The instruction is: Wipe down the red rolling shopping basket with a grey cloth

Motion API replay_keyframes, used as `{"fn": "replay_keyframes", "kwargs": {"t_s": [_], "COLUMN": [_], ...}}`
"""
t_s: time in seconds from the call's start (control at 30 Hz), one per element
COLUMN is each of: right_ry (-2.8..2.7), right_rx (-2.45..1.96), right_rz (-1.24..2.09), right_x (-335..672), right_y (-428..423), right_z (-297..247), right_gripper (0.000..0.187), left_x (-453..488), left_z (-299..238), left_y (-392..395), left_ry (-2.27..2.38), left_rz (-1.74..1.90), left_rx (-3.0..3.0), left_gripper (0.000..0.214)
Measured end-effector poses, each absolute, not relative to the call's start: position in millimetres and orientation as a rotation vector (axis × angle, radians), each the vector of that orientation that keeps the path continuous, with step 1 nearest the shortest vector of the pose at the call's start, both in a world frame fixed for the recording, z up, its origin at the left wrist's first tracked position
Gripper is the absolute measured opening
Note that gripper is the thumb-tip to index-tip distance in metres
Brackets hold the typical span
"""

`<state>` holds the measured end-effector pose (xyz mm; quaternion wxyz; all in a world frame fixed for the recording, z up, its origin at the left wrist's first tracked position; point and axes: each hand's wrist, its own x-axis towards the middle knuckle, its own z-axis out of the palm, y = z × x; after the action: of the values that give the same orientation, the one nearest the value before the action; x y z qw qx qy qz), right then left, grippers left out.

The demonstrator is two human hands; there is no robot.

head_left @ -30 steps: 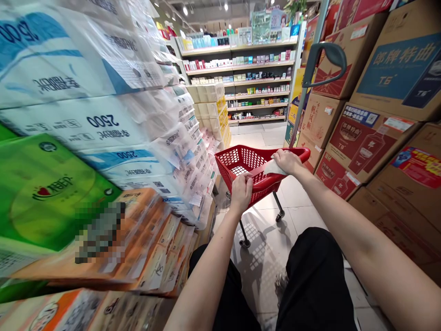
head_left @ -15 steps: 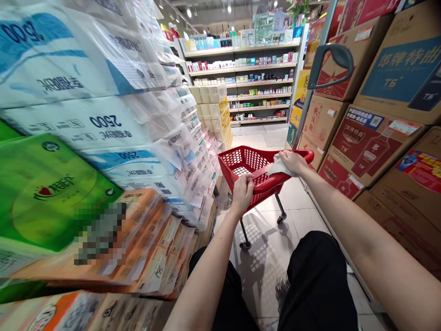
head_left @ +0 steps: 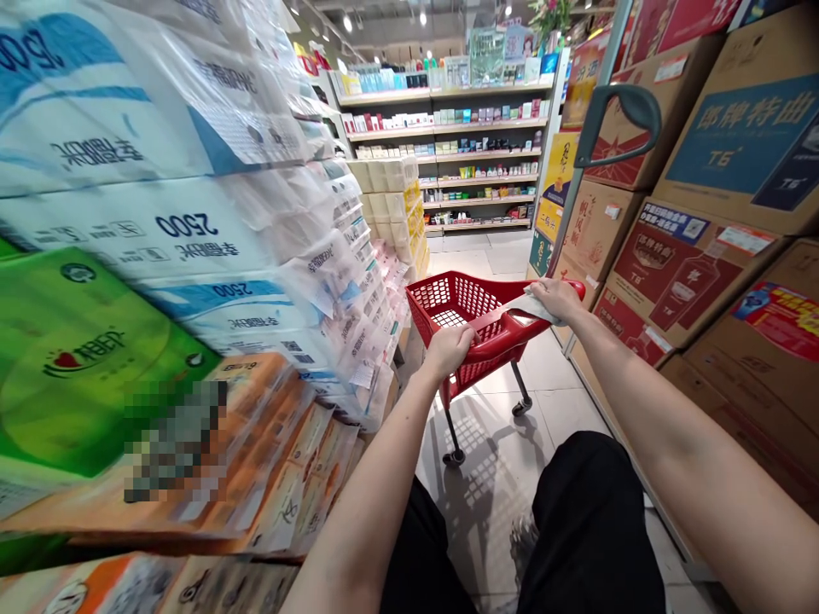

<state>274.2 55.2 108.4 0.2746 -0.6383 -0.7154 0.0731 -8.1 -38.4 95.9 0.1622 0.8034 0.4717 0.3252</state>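
A small red plastic shopping cart (head_left: 479, 373) on dark legs with casters stands in front of me, its basket holding nothing that I can see. My left hand (head_left: 450, 348) is closed round the left end of the cart's red handle (head_left: 512, 335). Toward the handle's right end, my right hand (head_left: 554, 300) presses a whitish cloth (head_left: 532, 308) down on the red plastic. The fingers of that hand are bent over the cloth, and part of it is hidden beneath them.
Stacked tissue packs (head_left: 211, 226) wall the left side, with a green pack (head_left: 95, 358) nearest. On the right rise cardboard cartons (head_left: 691, 264) and a grey trolley handle (head_left: 585, 128). Shelves of small goods (head_left: 479, 124) close the far end of the tiled aisle (head_left: 499, 256).
My right hand and the cloth have slid a little to the right along the handle. My left hand has shifted slightly and still grips the left end.
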Motion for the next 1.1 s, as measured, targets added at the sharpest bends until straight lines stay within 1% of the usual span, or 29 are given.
{"fn": "replay_keyframes", "kwargs": {"t_s": [0.13,0.27,0.33,0.47,0.53,0.67,0.77,0.9,0.97,1.1], "right_ry": [-2.011,-2.080,-2.123,-2.299,-2.380,-2.487,-2.438,-2.239,-2.138,-2.054], "right_rx": [-1.646,-1.488,-1.402,-1.411,-1.479,-1.698,-1.824,-1.755,-1.687,-1.615], "right_rz": [0.103,-0.133,-0.189,-0.078,0.010,0.164,0.177,-0.092,-0.170,-0.127], "right_x": [248.7,216.3,210.3,219.9,227.1,231.4,228.3,229.2,236.1,259.2], "right_y": [31.2,-3.2,-13.1,-4.7,11.0,41.5,43.7,18.1,4.1,-7.8], "right_z": [111.6,109.5,109.6,117.7,123.7,132.2,133.4,129.3,126.1,122.1], "right_gripper": [0.043,0.043,0.042,0.047,0.048,0.045,0.045,0.051,0.055,0.057], "left_x": [-3.8,-1.6,-2.1,-0.6,3.7,17.5,26.6,30.5,29.7,27.9], "left_z": [94.9,97.9,100.3,103.2,103.2,102.2,101.6,100.2,99.5,98.3], "left_y": [-41.5,-47.2,-51.5,-61.1,-65.7,-73.9,-78.0,-80.5,-81.8,-84.7], "left_ry": [1.422,1.489,1.498,1.458,1.437,1.457,1.504,1.556,1.552,1.532], "left_rz": [0.939,0.957,0.933,0.895,0.896,0.886,0.902,0.969,1.002,1.020], "left_rx": [2.307,2.281,2.283,2.331,2.352,2.357,2.336,2.303,2.292,2.283], "left_gripper": [0.039,0.042,0.042,0.042,0.041,0.038,0.037,0.037,0.038,0.037]}}
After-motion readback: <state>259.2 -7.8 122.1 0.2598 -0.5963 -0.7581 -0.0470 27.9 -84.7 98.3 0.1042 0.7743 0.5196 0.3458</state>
